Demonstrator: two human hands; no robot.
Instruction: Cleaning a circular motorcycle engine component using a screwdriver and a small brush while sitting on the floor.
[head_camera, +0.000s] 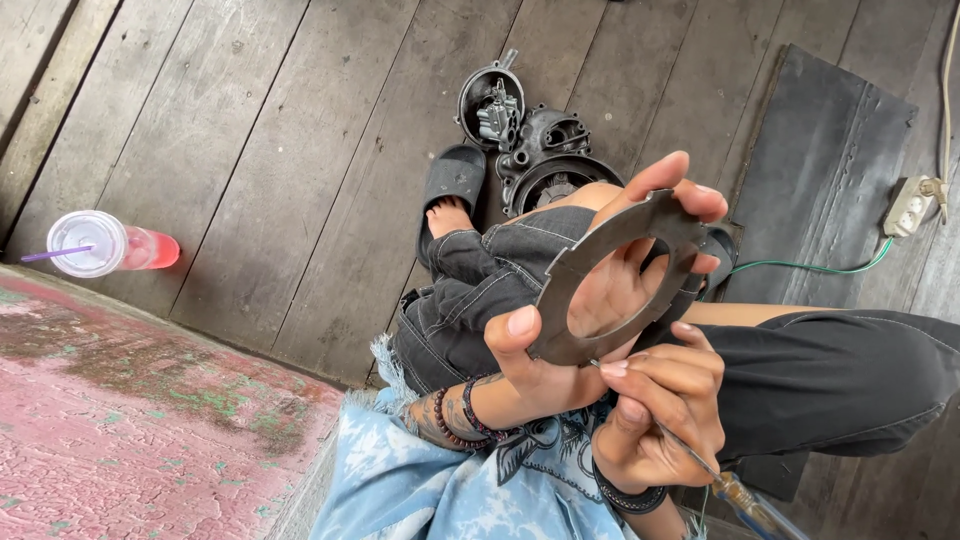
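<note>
Below me lies the grey plank floor (250, 150), with dark engine casings (540, 150) by my foot and a pink lidded plastic cup (105, 245) off to the side. My left hand (590, 300) grips a flat grey metal ring plate (610, 290) upright by its rim. My right hand (660, 415), just beneath, is clenched around a thin metal pick (690, 455) whose tip points up at the plate's lower edge.

two hands: left hand (590, 300), right hand (660, 410). one flat metal ring plate (640, 225). one thin tool with a clear handle (745, 495). two dark engine parts on the floor: round cover (490, 100), larger casing (550, 160). one black sandal (452, 180) in full view. one plastic cup (105, 245) with one purple straw (55, 254). one white power strip (908, 205). one black mat (820, 170).
</note>
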